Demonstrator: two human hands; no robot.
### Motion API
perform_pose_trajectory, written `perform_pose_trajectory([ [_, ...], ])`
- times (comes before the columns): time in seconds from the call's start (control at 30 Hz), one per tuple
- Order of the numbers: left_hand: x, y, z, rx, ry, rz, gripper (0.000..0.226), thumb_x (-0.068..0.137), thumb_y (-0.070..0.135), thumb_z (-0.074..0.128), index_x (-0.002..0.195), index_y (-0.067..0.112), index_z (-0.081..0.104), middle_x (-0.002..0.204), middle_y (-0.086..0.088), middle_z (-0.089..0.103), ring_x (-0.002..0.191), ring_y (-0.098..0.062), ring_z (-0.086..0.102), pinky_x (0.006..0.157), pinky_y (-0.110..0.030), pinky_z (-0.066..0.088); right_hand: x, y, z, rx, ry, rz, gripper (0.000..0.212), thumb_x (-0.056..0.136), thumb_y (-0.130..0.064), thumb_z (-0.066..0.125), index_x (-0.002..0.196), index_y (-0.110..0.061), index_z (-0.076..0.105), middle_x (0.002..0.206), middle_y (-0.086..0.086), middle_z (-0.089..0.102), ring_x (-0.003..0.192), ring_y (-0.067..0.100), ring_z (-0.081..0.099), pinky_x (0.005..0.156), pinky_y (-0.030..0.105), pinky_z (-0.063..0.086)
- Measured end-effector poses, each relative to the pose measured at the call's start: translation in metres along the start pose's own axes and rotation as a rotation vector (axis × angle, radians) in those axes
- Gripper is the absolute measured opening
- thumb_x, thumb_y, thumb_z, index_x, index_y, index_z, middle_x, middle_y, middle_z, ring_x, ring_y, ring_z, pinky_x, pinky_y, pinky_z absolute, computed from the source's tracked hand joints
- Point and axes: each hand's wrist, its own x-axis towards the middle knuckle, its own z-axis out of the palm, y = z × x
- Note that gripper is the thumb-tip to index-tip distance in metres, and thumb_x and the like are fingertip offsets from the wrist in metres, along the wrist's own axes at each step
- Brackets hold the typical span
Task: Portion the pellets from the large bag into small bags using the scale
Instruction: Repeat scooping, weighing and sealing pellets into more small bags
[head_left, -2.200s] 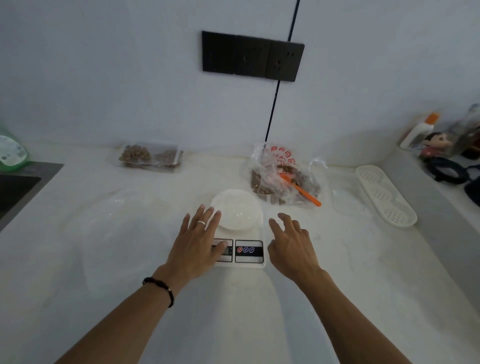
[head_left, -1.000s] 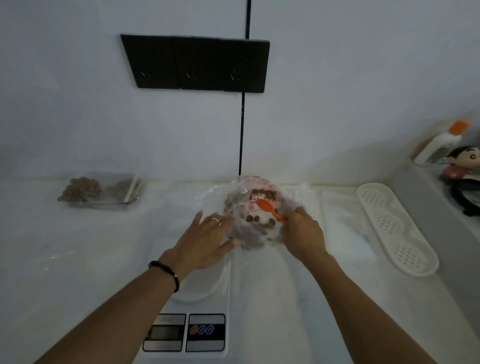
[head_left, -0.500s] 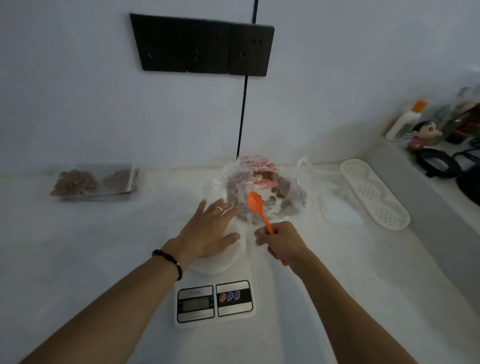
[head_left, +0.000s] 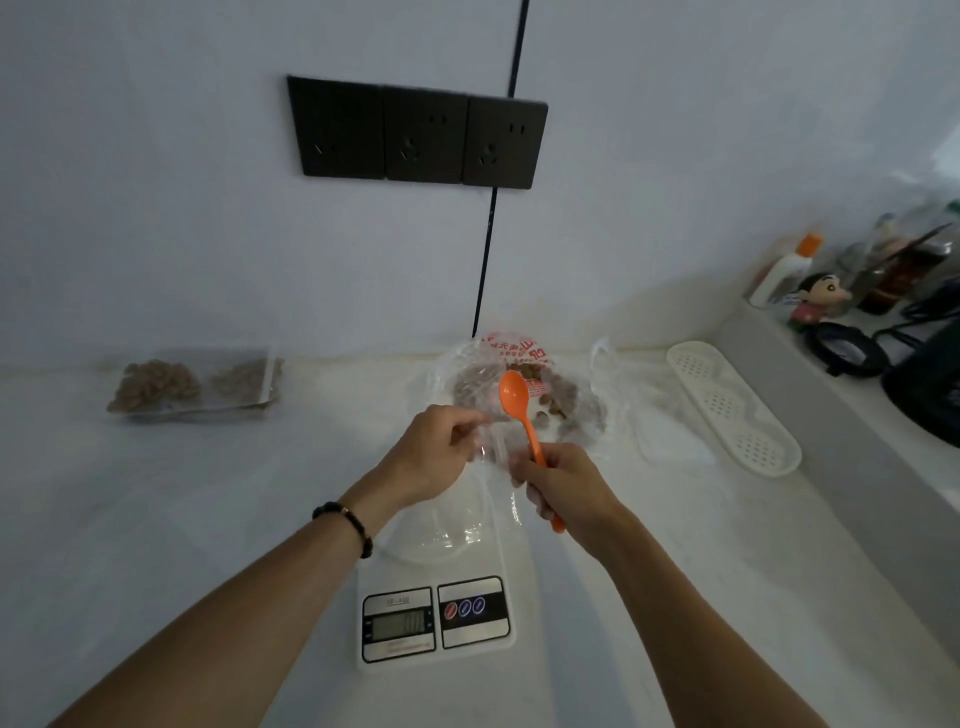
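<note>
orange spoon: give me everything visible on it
The orange spoon looks like one-piece plastic, with an oval bowl and a slim straight handle. The bowl looks empty, faces the camera and points up and away, over the open big bag of pellets. The right hand grips the handle around its middle; the handle's end pokes out below the hand. It is held in the air behind the scale, touching nothing else that shows.

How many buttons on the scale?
3: a row on the dark panel of the scale, right of its display: left button, middle button, right button. None seem hidden.
</note>
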Motion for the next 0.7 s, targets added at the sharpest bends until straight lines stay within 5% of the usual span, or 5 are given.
perform_pose_trajectory([
  [0.17, 0.004, 0.004, -0.005, -0.117, -0.005, -0.078, 0.024, 0.096, 0.002, 0.054, 0.112, 0.013, 0.068, 0.073, 0.003, 0.063, 0.066, -0.009, 0.059, 0.074, -0.02, 0.052, 0.005, -0.002, -0.004, 0.095, -0.086, -0.009, 0.021, 0.09, -0.015, 0.066, 0.07, -0.007, 0.062, 0.055, 0.005, 0.044, 0.045, 0.013, 0.033, 0.043, 0.024, 0.028],
  [0.3, 0.005, 0.01, -0.004, 0.004, -0.035, -0.055, 0.03, 0.095, 0.007, 0.056, 0.123, 0.015, 0.064, 0.09, 0.005, 0.06, 0.086, -0.007, 0.06, 0.083, -0.016, 0.046, 0.01, -0.006, -0.004, 0.032, -0.047, 0.012, 0.023, 0.087, -0.012, 0.066, 0.065, -0.007, 0.06, 0.052, 0.004, 0.044, 0.042, 0.012, 0.033, 0.041, 0.024, 0.026],
  [0.47, -0.002, 0.017, 0.001, 0.386, -0.273, -0.044, 0.109, 0.068, 0.043, 0.079, 0.154, 0.024, 0.013, 0.152, -0.003, 0.027, 0.14, -0.024, 0.026, 0.113, -0.037, 0.03, 0.018, -0.006, -0.005, 0.101, -0.022, 0.017, 0.022, 0.084, -0.006, 0.06, 0.062, -0.007, 0.056, 0.054, 0.007, 0.04, 0.044, 0.014, 0.031, 0.045, 0.029, 0.027],
  [0.57, 0.0, 0.018, 0.013, 0.578, -0.233, 0.016, 0.133, 0.054, 0.066, 0.081, 0.153, 0.021, 0.004, 0.154, -0.003, 0.025, 0.14, -0.024, 0.023, 0.117, -0.041, 0.024, 0.019, -0.006, -0.005, 0.141, -0.025, 0.01, 0.022, 0.087, -0.004, 0.059, 0.065, -0.005, 0.056, 0.051, 0.004, 0.043, 0.043, 0.012, 0.033, 0.044, 0.024, 0.031],
  [0.7, 0.005, 0.013, 0.021, 0.721, -0.226, 0.063, 0.132, 0.05, 0.071, 0.079, 0.148, 0.023, 0.005, 0.148, -0.006, 0.031, 0.133, -0.025, 0.032, 0.114, -0.04, 0.029, 0.021, -0.004, -0.009, 0.192, -0.029, 0.033, 0.026, 0.09, -0.006, 0.06, 0.064, -0.005, 0.057, 0.046, -0.001, 0.049, 0.041, 0.01, 0.036, 0.043, 0.021, 0.033],
])
